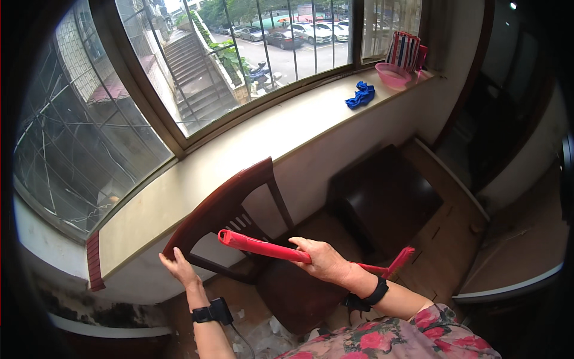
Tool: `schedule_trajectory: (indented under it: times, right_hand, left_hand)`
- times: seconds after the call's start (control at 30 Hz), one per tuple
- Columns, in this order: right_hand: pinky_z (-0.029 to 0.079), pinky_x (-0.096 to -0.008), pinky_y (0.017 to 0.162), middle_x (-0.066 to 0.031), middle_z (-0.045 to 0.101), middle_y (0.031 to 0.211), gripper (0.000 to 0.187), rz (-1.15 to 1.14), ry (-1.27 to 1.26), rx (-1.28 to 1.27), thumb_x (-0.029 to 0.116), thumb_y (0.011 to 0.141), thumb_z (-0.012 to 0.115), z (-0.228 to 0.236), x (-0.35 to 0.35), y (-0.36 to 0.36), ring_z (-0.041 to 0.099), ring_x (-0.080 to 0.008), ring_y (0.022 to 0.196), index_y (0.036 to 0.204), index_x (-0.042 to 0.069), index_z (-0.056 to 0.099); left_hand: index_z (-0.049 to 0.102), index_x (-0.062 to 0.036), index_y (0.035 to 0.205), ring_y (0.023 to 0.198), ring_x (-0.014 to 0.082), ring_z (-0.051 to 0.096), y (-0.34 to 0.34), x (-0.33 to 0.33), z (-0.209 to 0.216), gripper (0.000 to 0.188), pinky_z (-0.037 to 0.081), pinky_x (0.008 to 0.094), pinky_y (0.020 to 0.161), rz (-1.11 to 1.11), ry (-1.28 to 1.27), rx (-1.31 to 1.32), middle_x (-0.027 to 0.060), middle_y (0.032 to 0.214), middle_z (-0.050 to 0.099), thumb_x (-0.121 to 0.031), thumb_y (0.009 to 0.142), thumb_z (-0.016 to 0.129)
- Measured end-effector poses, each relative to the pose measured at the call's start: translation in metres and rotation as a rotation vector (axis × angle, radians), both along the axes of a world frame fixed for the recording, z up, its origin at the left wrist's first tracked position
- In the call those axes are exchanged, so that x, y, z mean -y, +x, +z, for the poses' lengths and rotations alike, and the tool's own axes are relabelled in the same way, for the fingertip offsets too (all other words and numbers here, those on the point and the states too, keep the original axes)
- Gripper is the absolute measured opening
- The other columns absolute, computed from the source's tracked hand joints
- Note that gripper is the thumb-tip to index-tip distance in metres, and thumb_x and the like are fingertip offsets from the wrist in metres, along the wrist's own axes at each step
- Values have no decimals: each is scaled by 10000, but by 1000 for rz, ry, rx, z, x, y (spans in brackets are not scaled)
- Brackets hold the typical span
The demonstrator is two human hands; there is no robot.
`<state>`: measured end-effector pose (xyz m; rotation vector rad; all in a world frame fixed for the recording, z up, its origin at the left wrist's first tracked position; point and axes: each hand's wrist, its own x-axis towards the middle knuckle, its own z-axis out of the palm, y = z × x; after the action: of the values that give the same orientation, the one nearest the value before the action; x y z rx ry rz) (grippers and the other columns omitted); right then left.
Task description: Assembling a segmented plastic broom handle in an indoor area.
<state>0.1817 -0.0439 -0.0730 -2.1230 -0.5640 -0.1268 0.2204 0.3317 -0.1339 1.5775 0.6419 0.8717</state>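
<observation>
My right hand (326, 261) is closed round the red handle of a broom (263, 246). The handle's looped end points left, in front of the chair's back. Beyond my right wrist, the broom's red head (402, 258) shows low on the right. My left hand (182, 270) grips the left end of the top rail of a dark wooden chair (221, 206). Its fingers are partly hidden by the rail. The chair's seat (299, 293) lies below the broom handle, with its back towards the window ledge. Black bands sit on both wrists.
Along the window runs a pale ledge (239, 170), with a blue cloth (361, 96), a pink basin (393, 76) and a striped bag (403, 51) on it. Right of the chair stands a dark wooden piece of furniture (391, 191). Crumpled pale litter (269, 335) lies on the floor near me.
</observation>
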Motion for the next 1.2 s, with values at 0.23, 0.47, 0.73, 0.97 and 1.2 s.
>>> schedule_trajectory:
  times: [0.23, 0.47, 0.73, 0.97, 1.2]
  right_hand:
    - [519, -417, 714, -225, 632, 881, 378, 73, -30, -70, 149, 832, 664, -6, -32, -15, 630, -385, 829, 1143, -22, 533]
    - [508, -449, 710, -220, 642, 874, 320, 256, 15, -215, 140, 831, 639, 2, -30, -61, 620, -409, 846, 1112, 36, 528]
    - [479, -420, 680, -183, 635, 806, 201, 392, 1, -420, 228, 898, 611, -7, 43, -104, 620, -386, 777, 973, 55, 540]
    - [460, -384, 710, -159, 603, 782, 214, 531, 10, -517, 260, 927, 584, -36, 133, -139, 579, -281, 714, 942, 52, 538]
    - [467, -405, 674, -174, 616, 769, 184, 555, 127, -483, 205, 894, 614, -98, 204, -169, 599, -336, 730, 885, 28, 565]
  left_hand:
    - [147, -25, 1473, 1347, 310, 332, -80, 117, 41, 1055, 304, 435, 1084, -758, -165, 193, 217, 1442, 327, -625, 768, 653]
    - [468, 44, 1246, 897, 276, 663, -117, 182, 83, 434, 537, 379, 823, -1195, -259, 154, 189, 976, 661, -247, 939, 566]
    - [588, 40, 1024, 706, 194, 652, -153, 239, 103, 217, 534, 327, 747, -1191, -457, 219, 112, 736, 653, -143, 980, 480]
    - [591, 5, 874, 591, 209, 600, -197, 333, 92, 265, 529, 392, 693, -1189, -464, 146, 102, 669, 603, -210, 985, 482]
    - [543, 7, 1104, 885, 218, 654, -249, 410, 71, 212, 532, 354, 830, -968, -167, -176, 129, 902, 651, -139, 951, 543]
